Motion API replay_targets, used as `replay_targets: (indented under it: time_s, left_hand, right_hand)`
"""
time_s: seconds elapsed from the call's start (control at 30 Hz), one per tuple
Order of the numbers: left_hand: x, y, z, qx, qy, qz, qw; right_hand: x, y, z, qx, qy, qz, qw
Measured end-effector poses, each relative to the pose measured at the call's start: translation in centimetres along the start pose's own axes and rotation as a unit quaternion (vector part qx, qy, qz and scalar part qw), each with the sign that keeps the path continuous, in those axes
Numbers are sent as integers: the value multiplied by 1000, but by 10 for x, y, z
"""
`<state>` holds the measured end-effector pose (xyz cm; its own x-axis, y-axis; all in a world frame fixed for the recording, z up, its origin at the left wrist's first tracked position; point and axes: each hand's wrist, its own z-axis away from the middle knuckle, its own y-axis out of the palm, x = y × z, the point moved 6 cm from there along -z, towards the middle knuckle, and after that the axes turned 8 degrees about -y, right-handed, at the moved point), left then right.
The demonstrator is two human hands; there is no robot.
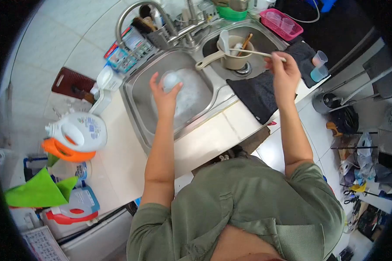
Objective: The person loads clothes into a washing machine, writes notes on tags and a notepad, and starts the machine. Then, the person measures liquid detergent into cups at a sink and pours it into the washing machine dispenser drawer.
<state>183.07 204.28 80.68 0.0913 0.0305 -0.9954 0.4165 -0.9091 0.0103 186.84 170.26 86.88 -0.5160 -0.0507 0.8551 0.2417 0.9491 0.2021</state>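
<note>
My left hand (165,95) is over the left sink basin (137,93), fingers curved around a small translucent cup (170,80). Whitish soapy water (189,98) lies below it. My right hand (285,78) is closed on a thin pale stick-like utensil (263,53), which slants left over a beige dipper (235,63). The utensil's far end is hard to make out. Inside the dipper stand a white plastic utensil (224,41) and a brown-handled one (247,42). The dipper sits in the right basin, its handle reaching towards the divider.
A faucet (122,26) arches over the left basin. Dark cloths (257,93) drape the counter edge by my right hand. A pink basket (296,32) and clear cups (319,65) stand right. Detergent jugs (89,128) crowd the left counter.
</note>
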Motion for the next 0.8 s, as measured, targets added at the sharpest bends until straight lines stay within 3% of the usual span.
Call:
replay_targets:
  time_s: [0.07,0.2,0.27,0.3,0.37,0.47,0.57,0.8]
  left_hand:
    - [-11,3,5,-45,22,-102,993]
    - [-2,14,6,-49,-32,-64,996]
    - [-2,24,10,-55,-48,-68,995]
    - [0,27,12,-69,-63,-67,993]
    - [6,31,16,-69,-72,-69,993]
    - [9,37,17,-71,-79,-75,991]
    - [4,39,20,-97,-96,-101,986]
    - [-19,56,17,-56,-71,-109,990]
  right_hand:
    - [-10,-49,-2,-51,0,75,996]
    - [-47,-124,-7,-73,7,230,970]
    - [-54,-135,-8,-13,-33,421,907]
    - [-60,-144,-8,-15,-27,418,908]
    - [-64,-142,-7,68,-100,510,851]
    - [-66,-144,-8,74,-142,520,839]
    - [-67,-147,-10,76,-129,509,848]
    - [-65,-161,-7,45,-90,459,883]
